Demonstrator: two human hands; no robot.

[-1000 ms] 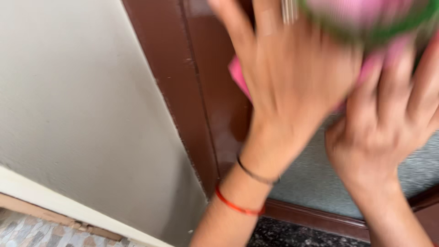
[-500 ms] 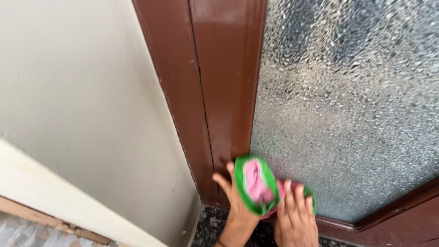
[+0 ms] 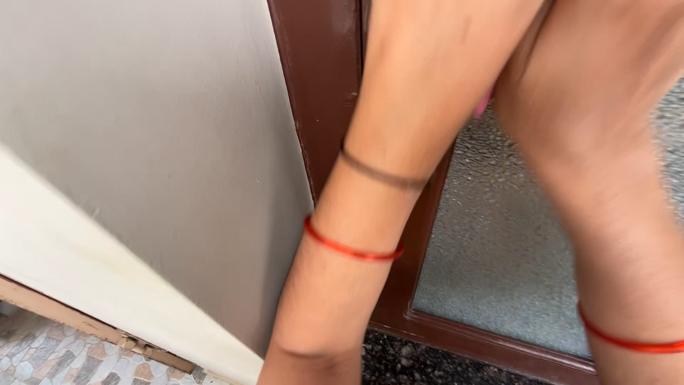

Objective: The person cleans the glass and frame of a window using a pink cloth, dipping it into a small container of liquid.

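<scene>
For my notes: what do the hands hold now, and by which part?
Cannot be told: both hands are cut off at the top edge; only a pink sliver shows between the forearms.

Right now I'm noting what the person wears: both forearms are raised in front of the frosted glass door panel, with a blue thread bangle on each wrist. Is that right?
Not quite: the bangles are red, not blue. The head view shows a red bangle on the left wrist and another on the right wrist. Both forearms are indeed raised in front of the frosted glass panel in its brown frame.

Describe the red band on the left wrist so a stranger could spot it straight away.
Start at the brown door frame beside the grey wall. The left forearm crosses it, wearing two bands. The red band sits nearer the elbow, brighter than the thin dark band above.
</scene>
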